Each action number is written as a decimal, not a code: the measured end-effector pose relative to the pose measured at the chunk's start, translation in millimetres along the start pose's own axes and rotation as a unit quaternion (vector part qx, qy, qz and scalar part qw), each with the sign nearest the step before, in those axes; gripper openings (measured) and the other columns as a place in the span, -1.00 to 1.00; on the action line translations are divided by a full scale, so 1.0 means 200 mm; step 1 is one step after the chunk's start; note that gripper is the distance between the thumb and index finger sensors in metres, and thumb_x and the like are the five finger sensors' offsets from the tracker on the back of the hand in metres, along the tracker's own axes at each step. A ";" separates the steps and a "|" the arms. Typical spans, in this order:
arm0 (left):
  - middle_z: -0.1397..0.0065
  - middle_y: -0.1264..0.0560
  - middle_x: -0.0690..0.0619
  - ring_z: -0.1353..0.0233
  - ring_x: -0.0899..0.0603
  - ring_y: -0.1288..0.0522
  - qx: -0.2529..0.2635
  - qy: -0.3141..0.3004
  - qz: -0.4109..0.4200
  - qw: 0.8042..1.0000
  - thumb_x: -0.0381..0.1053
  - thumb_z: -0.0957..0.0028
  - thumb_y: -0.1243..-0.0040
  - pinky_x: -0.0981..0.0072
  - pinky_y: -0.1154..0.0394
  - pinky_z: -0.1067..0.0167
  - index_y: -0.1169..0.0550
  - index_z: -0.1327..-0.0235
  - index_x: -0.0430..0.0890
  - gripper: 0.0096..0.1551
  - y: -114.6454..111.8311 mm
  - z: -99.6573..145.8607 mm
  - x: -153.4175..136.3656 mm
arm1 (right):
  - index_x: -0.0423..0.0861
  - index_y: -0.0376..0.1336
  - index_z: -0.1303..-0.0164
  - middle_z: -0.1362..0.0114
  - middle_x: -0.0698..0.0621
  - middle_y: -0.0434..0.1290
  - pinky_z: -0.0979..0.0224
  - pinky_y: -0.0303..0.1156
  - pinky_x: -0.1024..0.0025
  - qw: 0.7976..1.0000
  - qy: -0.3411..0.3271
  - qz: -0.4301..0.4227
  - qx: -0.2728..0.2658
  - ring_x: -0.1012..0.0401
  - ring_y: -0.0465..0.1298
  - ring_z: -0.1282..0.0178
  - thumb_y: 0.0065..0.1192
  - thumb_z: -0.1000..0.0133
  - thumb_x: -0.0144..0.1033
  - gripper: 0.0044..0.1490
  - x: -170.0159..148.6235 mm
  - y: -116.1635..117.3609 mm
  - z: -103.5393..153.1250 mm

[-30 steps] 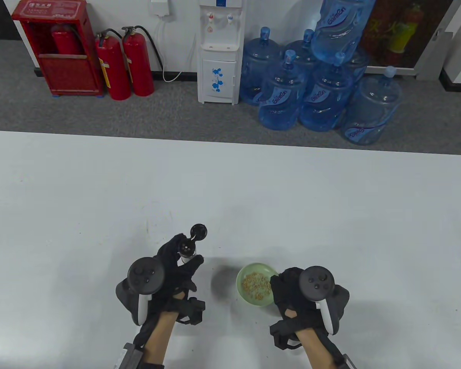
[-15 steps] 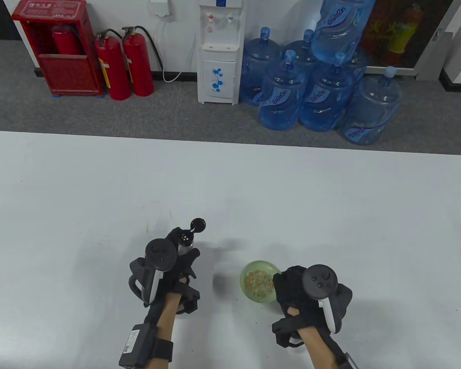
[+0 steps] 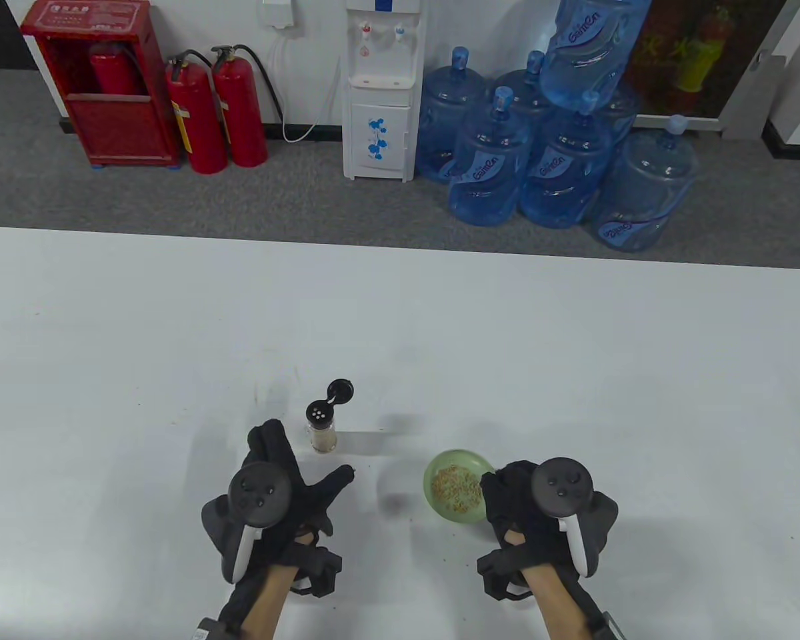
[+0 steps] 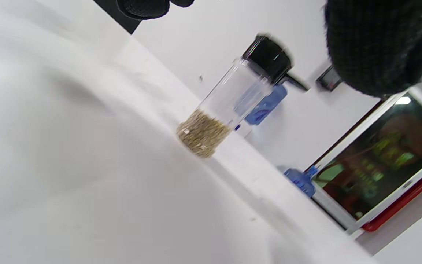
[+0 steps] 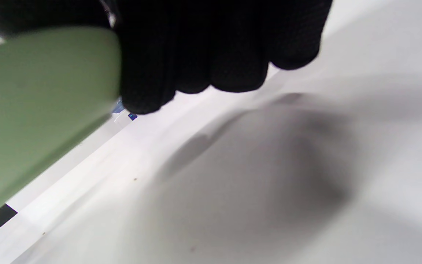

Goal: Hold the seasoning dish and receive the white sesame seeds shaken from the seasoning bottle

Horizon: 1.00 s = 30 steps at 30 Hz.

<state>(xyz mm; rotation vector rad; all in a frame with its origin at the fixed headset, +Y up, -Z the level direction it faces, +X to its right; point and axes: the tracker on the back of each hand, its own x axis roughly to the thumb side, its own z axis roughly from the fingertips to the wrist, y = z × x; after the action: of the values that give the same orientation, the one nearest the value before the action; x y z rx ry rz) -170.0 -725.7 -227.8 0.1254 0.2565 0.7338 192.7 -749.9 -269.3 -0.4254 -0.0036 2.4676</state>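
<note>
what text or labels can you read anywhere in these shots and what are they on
"GainOn": printed in white on the blue water jugs stacked on the floor behind the table.
Red fire extinguisher cabinet: a white sign strip along its top, too small to read.
Fire extinguishers: labels too small to read.
Water dispenser: only a blue flower picture, no words.
Seasoning bottle and seasoning dish: no text visible.

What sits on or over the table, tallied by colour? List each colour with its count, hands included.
Green: 1, the seasoning dish, held above the table by the right hand.
Clear with black cap: 1, the seasoning bottle, standing free, flip lid open.
Black gloved: 2, the left hand and the right hand.
Total: 4.
</note>
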 end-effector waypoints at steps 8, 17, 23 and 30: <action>-0.69 0.03 -0.13 -0.67 -0.38 -0.13 0.057 -0.044 0.017 0.997 0.47 0.17 -0.30 -0.38 -0.04 -0.56 -0.04 -0.63 -0.07 0.26 0.01 0.08 0.00 | -0.02 0.56 0.18 -0.36 0.13 0.46 -0.43 0.42 0.10 1.000 0.014 0.001 -0.001 0.10 0.50 -0.30 0.41 -0.01 0.11 -0.54 -0.01 0.00 -0.01; -0.68 -0.01 -0.12 -0.65 -0.38 -0.16 0.089 -0.024 0.025 0.995 0.46 0.12 -0.27 -0.37 -0.06 -0.55 -0.09 -0.62 -0.07 0.19 0.09 0.05 -0.10 | -0.03 0.57 0.16 -0.37 0.12 0.46 -0.43 0.41 0.09 0.998 0.056 0.016 -0.034 0.09 0.50 -0.30 0.41 -0.01 0.10 -0.53 0.07 -0.09 -0.15; -0.68 -0.02 -0.12 -0.65 -0.38 -0.16 0.087 -0.021 0.048 0.995 0.46 0.11 -0.26 -0.37 -0.06 -0.54 -0.10 -0.62 -0.07 0.17 0.10 0.05 -0.10 | -0.04 0.57 0.15 -0.38 0.11 0.45 -0.45 0.39 0.08 0.993 0.094 0.053 -0.045 0.07 0.49 -0.31 0.41 -0.01 0.09 -0.53 0.13 -0.03 -0.30; -0.68 -0.01 -0.12 -0.65 -0.38 -0.15 0.083 -0.027 0.042 0.995 0.47 0.10 -0.25 -0.37 -0.06 -0.54 -0.09 -0.62 -0.07 0.17 0.08 0.05 -0.09 | -0.05 0.58 0.15 -0.41 0.09 0.42 -0.46 0.36 0.07 0.986 0.105 0.115 -0.053 0.04 0.45 -0.33 0.40 -0.01 0.09 -0.52 0.16 0.07 -0.36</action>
<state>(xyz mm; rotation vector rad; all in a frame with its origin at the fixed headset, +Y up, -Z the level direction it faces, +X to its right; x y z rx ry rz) -190.6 -725.9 -210.6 0.3156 0.2616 0.7904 181.7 -749.2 -349.6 -0.7690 0.0024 2.6427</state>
